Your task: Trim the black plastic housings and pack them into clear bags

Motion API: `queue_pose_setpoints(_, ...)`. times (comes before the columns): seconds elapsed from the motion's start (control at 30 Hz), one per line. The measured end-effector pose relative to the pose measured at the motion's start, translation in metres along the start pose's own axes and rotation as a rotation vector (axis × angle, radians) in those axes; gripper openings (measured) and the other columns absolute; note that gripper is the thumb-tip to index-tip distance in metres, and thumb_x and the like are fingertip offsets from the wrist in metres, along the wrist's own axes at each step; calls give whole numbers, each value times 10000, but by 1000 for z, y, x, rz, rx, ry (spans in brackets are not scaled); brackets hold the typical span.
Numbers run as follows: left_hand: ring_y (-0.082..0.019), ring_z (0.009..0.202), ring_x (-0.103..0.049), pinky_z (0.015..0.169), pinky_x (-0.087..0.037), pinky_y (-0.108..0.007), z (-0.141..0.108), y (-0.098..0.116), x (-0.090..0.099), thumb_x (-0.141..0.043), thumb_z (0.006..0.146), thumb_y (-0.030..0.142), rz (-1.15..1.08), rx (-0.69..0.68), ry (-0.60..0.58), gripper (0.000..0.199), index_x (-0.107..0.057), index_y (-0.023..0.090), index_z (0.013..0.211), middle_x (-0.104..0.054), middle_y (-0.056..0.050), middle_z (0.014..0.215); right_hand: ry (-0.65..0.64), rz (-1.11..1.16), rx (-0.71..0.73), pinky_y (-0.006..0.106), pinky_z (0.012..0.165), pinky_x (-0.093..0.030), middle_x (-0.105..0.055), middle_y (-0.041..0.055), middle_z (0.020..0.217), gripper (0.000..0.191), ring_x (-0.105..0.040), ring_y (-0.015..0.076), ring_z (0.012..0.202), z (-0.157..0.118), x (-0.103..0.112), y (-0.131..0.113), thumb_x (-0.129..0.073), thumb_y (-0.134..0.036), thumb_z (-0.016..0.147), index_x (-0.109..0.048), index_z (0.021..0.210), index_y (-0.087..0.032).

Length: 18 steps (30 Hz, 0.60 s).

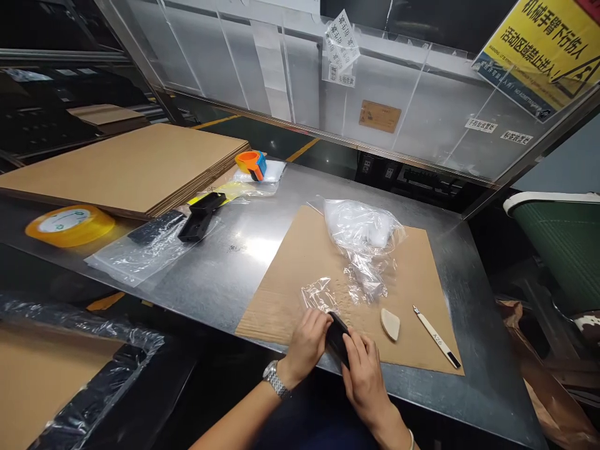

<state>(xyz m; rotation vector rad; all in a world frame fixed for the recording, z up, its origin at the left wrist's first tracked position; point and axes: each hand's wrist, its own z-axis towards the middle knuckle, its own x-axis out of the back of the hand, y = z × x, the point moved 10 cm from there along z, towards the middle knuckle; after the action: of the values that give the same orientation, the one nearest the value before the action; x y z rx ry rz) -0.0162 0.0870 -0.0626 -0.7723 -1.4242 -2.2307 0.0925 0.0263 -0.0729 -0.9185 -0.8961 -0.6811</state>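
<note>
My right hand (pixel 364 372) is wrapped round a narrow black plastic part (pixel 337 340), which is held tilted above the front edge of the cardboard sheet (pixel 281 300). My left hand (pixel 307 342), a metal watch on its wrist, is closed with the fingertips pinching the part's upper left edge. Just beyond the fingers lies a crumpled piece of clear film (pixel 319 294). To the right on the cardboard are a beige wedge-shaped pad (pixel 390 325) and a slim white cutter pen (pixel 435 336) marked A26. The part's underside is hidden by my hands.
A clear bag of white material (pixel 360 225) lies at the back of the cardboard. On the left are a black tray-like part (pixel 201 217) on plastic bags, a yellow tape roll (pixel 70 225), an orange-blue tape dispenser (pixel 252 165) and stacked boards (pixel 126 162). A transparent screen (pixel 300 81) hangs behind.
</note>
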Motion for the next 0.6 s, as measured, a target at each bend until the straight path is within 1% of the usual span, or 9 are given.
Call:
queue_pose_setpoints(0.1, -195, 758, -461, 692, -405, -330, -12, 14, -6, -395, 862, 116, -51, -106, -48, 169, -546, 188, 839, -558, -55, 785, -6, 145, -125, 451, 912, -452, -506, 137, 1230, 592, -470, 267, 1108, 8, 3, 16, -486, -117, 795, -296, 1355, -148)
queue_pose_setpoints(0.17, -191, 753, -453, 685, -401, -322, -18, 18, -8, -400, 853, 97, -89, -140, -60, 167, -543, 184, 849, -561, -56, 779, 15, 226, -236, 419, 898, -472, -529, 137, 1172, 636, -500, 254, 1080, 12, 4, 26, -533, -182, 794, -258, 1367, -145)
queue_pose_setpoints(0.2, -189, 749, -447, 680, -396, -321, -20, 20, -8, -400, 853, 92, -108, -144, -60, 165, -539, 181, 850, -559, -58, 775, 23, 245, -259, 419, 903, -469, -522, 140, 1177, 670, -500, 255, 1085, 14, 3, 27, -543, -199, 793, -227, 1381, -148)
queue_pose_setpoints(0.3, -181, 733, -439, 680, -385, -322, -18, 24, -7, -394, 864, 103, -178, -127, -59, 151, -523, 173, 828, -546, -57, 757, 4, 260, -184, 472, 975, -392, -437, 151, 1284, 752, -423, 276, 1184, 23, -1, 11, -530, -160, 791, -122, 1422, -178)
queue_pose_setpoints(0.37, -172, 733, -450, 691, -388, -314, -13, 31, -3, -387, 876, 125, -227, -119, -69, 150, -514, 174, 813, -538, -49, 755, -12, 318, -163, 474, 1002, -354, -390, 148, 1319, 755, -374, 271, 1226, 30, -2, 4, -515, -135, 791, -111, 1426, -193)
queue_pose_setpoints(0.4, -167, 737, -459, 694, -391, -306, -10, 34, 0, -383, 882, 140, -259, -106, -74, 152, -514, 175, 812, -534, -45, 758, -19, 376, -190, 459, 1004, -353, -383, 147, 1315, 744, -375, 263, 1223, 33, -1, 5, -524, -146, 791, -132, 1422, -192)
queue_pose_setpoints(0.43, -161, 739, -467, 694, -393, -296, -6, 33, 5, -395, 884, 159, -335, -61, -73, 148, -523, 175, 810, -530, -40, 759, -37, 459, -230, 434, 994, -369, -386, 145, 1302, 732, -399, 251, 1199, 37, 0, 8, -545, -176, 790, -164, 1414, -188)
queue_pose_setpoints(0.5, -148, 719, -474, 671, -392, -273, 2, 22, 16, -447, 875, 216, -570, 103, -51, 134, -545, 174, 793, -517, -25, 744, -121, 691, -284, 379, 939, -422, -405, 135, 1278, 688, -462, 223, 1124, 45, 0, 12, -585, -267, 784, -256, 1382, -183)
queue_pose_setpoints(0.6, -126, 661, -467, 627, -389, -247, 11, 2, 29, -517, 845, 307, -886, 341, 7, 147, -551, 179, 781, -501, 1, 704, -274, 978, -313, 310, 828, -472, -502, 102, 1195, 520, -522, 184, 1016, 57, -1, 11, -562, -341, 799, -430, 1278, -189)
